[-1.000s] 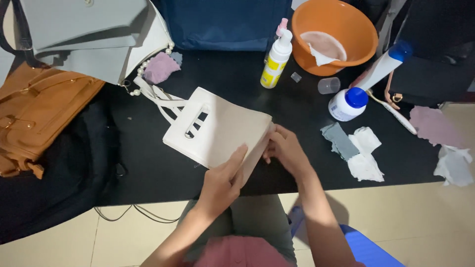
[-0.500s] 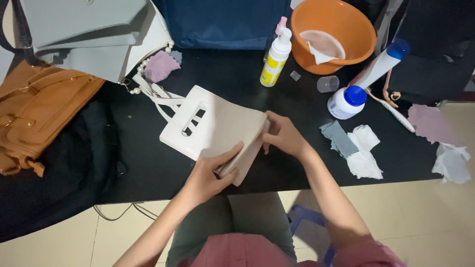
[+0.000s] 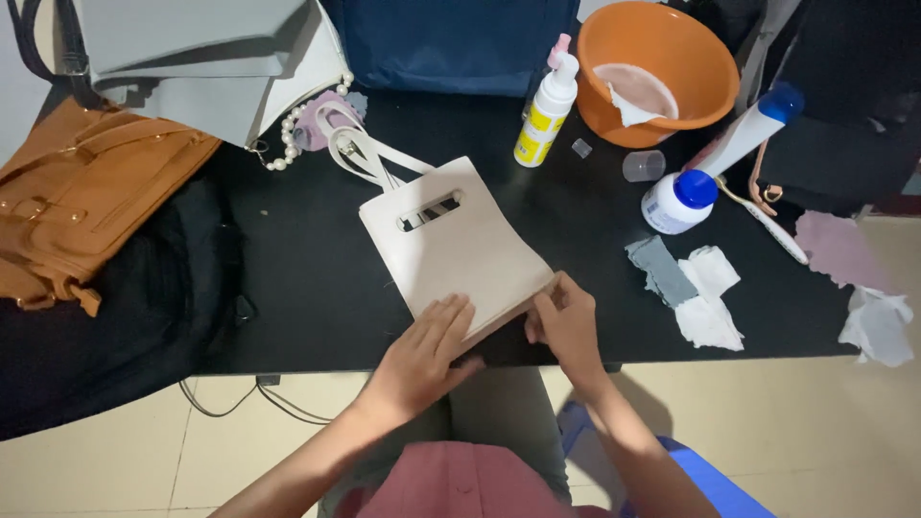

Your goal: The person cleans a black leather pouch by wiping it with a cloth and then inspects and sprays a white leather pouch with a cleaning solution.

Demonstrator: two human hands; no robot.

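Note:
A small cream handbag (image 3: 451, 245) with a slotted cut-out handle lies flat on the black table (image 3: 307, 288), its straps trailing toward the back. My left hand (image 3: 427, 350) rests flat on the bag's near edge, fingers spread. My right hand (image 3: 566, 321) pinches the bag's near right corner at the table's front edge.
A tan leather bag (image 3: 86, 197) and a black bag (image 3: 106, 307) lie at left, grey bags (image 3: 201, 58) behind. An orange basin (image 3: 657, 67), a spray bottle (image 3: 545, 105), a blue-capped white bottle (image 3: 676, 200), a tube and wipes (image 3: 700, 293) are at right.
The bag has been turned so its bottom edge faces me and lies flatter. My left hand moved from gripping the edge to resting flat on top; my right hand shifted to the near corner.

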